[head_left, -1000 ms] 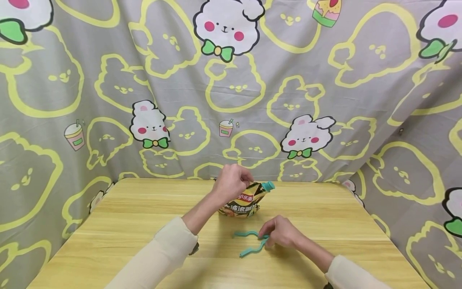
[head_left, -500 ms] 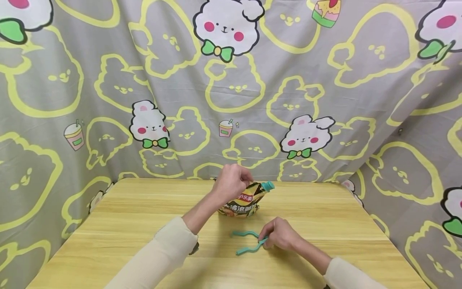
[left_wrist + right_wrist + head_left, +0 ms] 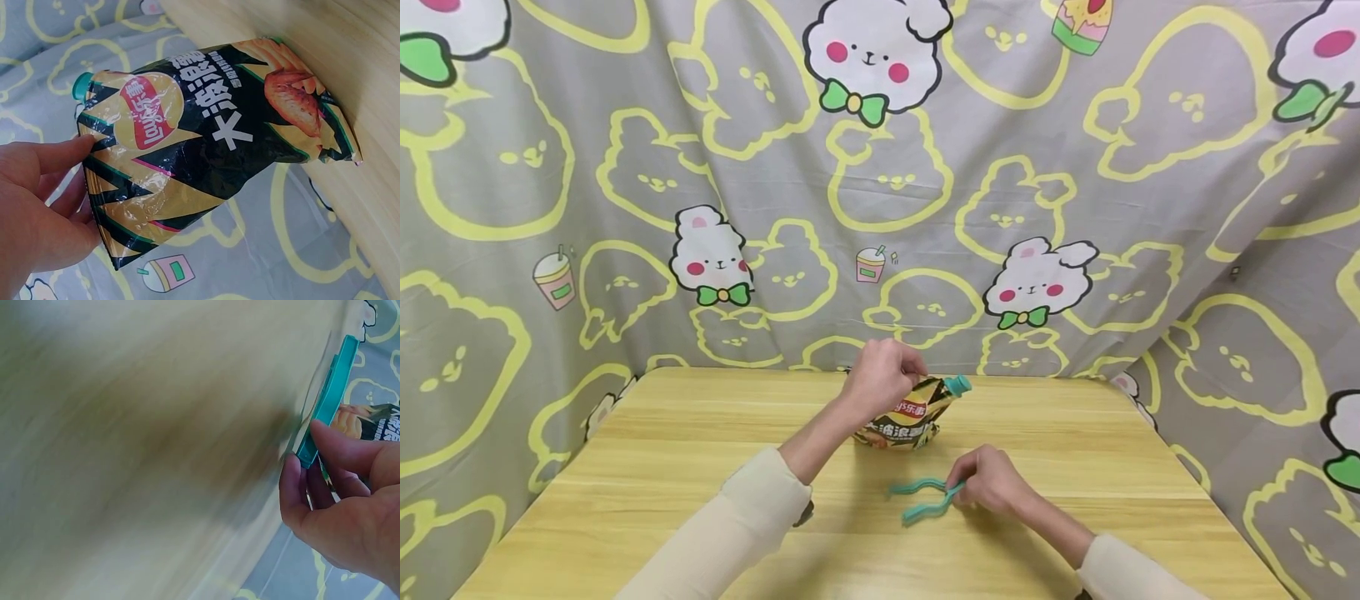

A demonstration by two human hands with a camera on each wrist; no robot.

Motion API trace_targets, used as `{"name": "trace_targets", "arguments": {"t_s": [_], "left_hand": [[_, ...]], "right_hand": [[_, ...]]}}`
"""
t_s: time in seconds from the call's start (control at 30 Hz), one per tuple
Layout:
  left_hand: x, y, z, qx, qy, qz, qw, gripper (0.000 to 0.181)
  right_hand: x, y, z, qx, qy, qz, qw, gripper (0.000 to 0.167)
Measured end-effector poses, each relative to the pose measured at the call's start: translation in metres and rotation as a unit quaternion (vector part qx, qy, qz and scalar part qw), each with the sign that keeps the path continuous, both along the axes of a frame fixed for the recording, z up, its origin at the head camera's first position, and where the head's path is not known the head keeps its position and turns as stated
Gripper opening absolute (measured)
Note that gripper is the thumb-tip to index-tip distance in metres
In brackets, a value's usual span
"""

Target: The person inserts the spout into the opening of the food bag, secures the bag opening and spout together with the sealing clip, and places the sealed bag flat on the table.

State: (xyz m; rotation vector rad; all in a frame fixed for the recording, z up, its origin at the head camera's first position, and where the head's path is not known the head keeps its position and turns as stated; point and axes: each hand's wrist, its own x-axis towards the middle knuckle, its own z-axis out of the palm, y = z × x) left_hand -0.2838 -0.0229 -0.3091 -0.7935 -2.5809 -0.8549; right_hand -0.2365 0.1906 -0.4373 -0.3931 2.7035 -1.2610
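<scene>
- Pinching, with the left hand, the upper edge of a glossy black-and-gold plastic chip bag, printed with a round red-and-gold "Lay's" logo, white Chinese lettering and a picture of a browned chicken wing.
- Standing the chip bag beneath the left hand, upper edge raised, bottom end against the pale yellow wood-grain table.
- Showing a short teal cylindrical spout-like piece at the upper corner of the chip bag, just to the right of the left hand.
- Holding, with the right hand, a teal two-armed plastic clip by the joined end, between thumb and fingertips.
- Spreading both wavy arms of the clip in an open V, pointing leftward from the right hand, apart from the chip bag. Cannot tell whether touching the table.
- Positioned with the right hand nearer to the body than the left.
- Covering both forearms with cream sleeves.
- Backed, beyond both hands, by a grey fabric curtain with yellow outlines and white rabbit heads.
</scene>
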Motion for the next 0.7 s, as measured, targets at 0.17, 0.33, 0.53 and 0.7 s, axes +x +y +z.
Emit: {"name": "trace_targets", "arguments": {"t_s": [0.17, 0.33, 0.53, 0.7], "left_hand": [[0.000, 0.000, 0.000, -0.001, 0.005, 0.000, 1.0000, 0.020], [0.000, 0.000, -0.001, 0.000, 0.001, 0.003, 1.0000, 0.020], [-0.001, 0.000, -0.001, 0.002, -0.003, 0.004, 1.0000, 0.020], [0.001, 0.000, 0.000, 0.004, -0.009, 0.002, 0.9999, 0.020]], "right_hand": [[-0.001, 0.003, 0.003, 0.007, 0.005, -0.019, 0.9998, 0.018], [-0.003, 0.009, 0.007, 0.005, 0.022, -0.028, 0.9994, 0.019], [-0.007, 0.019, 0.015, 0.007, 0.036, -0.060, 0.9975, 0.016], [-0.009, 0.029, 0.023, 0.010, 0.035, -0.085, 0.9957, 0.016]]}}
